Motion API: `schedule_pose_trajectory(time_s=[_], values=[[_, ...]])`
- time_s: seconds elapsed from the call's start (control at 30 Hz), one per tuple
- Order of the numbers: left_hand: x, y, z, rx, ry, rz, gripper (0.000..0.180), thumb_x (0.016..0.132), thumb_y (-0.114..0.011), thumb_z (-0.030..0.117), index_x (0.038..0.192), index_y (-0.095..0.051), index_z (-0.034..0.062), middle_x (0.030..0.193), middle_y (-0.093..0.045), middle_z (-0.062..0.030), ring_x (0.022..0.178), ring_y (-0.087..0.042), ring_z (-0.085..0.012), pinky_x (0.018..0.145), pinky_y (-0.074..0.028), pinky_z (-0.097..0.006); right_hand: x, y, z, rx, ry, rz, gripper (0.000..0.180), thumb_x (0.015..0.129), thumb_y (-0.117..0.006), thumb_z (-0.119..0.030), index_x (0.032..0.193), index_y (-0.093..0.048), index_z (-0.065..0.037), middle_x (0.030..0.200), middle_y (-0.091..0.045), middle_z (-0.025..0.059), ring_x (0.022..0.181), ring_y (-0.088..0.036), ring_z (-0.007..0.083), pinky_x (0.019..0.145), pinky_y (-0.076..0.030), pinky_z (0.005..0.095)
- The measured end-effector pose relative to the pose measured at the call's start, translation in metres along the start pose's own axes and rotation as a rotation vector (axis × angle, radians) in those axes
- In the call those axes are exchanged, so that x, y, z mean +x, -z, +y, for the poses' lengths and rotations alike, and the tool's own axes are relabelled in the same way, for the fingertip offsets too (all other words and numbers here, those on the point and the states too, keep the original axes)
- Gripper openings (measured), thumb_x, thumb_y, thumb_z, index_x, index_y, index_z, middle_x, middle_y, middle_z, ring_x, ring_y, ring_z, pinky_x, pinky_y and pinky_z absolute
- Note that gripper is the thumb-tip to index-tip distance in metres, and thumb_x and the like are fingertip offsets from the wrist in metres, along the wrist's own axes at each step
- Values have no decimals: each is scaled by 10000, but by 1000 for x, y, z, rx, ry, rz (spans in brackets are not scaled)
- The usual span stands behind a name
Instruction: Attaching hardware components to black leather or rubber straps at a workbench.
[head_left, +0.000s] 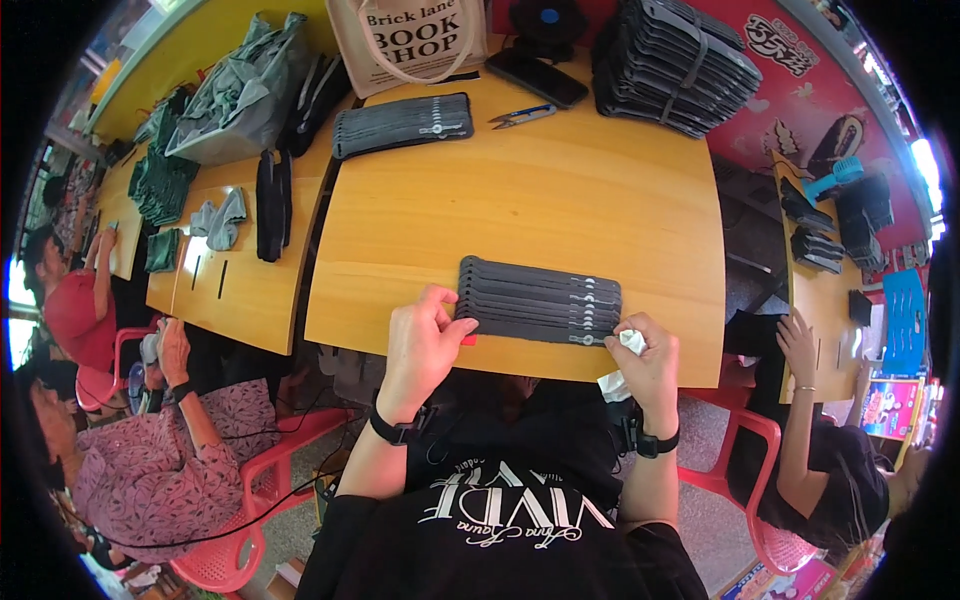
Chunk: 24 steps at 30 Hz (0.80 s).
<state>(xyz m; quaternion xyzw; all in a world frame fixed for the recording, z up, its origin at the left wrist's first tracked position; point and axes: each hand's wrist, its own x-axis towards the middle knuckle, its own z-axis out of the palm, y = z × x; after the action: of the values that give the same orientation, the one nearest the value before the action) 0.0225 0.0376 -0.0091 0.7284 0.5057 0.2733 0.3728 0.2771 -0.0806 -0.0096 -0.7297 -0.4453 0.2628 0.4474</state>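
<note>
A fanned stack of flat dark grey knit pieces point(530, 300), which look like socks with white print at the right end, lies near the table's front edge. At its left end is my left hand point(422, 340), thumb and forefinger apart, the other fingers curled. A small red thing point(468, 340) shows just under that thumb; whether the hand touches it I cannot tell. My right hand point(652, 360) is closed round a crumpled white tissue point(612, 386), its fingertips at the stack's lower right corner.
Farther back on the wooden table point(500, 210) are another grey stack point(402, 124), blue-handled thread snips point(524, 117), a phone point(537, 78), a tote bag point(405, 45) and a tall strapped bundle point(675, 70). People sit at side tables left and right.
</note>
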Motion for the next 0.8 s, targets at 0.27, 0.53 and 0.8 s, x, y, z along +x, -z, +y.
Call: schedule_pose_trajectory(time_s=[0.27, 0.53, 0.8], values=[[2, 5, 4, 10, 8, 27, 231, 719, -746, 28, 872, -585, -36, 538, -570, -133, 451, -544, -218, 459, -392, -319, 3, -1, -3, 56, -74, -18, 130, 703, -698, 36, 765, -587, 9, 647, -514, -25, 632, -485, 62, 570, -386, 228], [-9, 9, 5, -1, -21, 51, 189, 793, -677, 19, 955, -596, -37, 667, -594, -143, 553, -574, -226, 503, -420, -317, 0, 26, 6, 350, -315, 9, 30, 790, -646, -29, 789, -624, -9, 648, -589, 13, 527, -515, 75, 480, -398, 234], [-20, -29, 44, 681, -528, -235, 826, 817, -585, 532, 1416, -329, 24, 1513, -225, -178, 1392, -210, -354, 1031, -244, -536, -2, 3, -18, 378, -230, -253, 155, 892, -569, -35, 1035, -608, 10, 788, -638, 56, 625, -611, 104, 552, -490, 239]])
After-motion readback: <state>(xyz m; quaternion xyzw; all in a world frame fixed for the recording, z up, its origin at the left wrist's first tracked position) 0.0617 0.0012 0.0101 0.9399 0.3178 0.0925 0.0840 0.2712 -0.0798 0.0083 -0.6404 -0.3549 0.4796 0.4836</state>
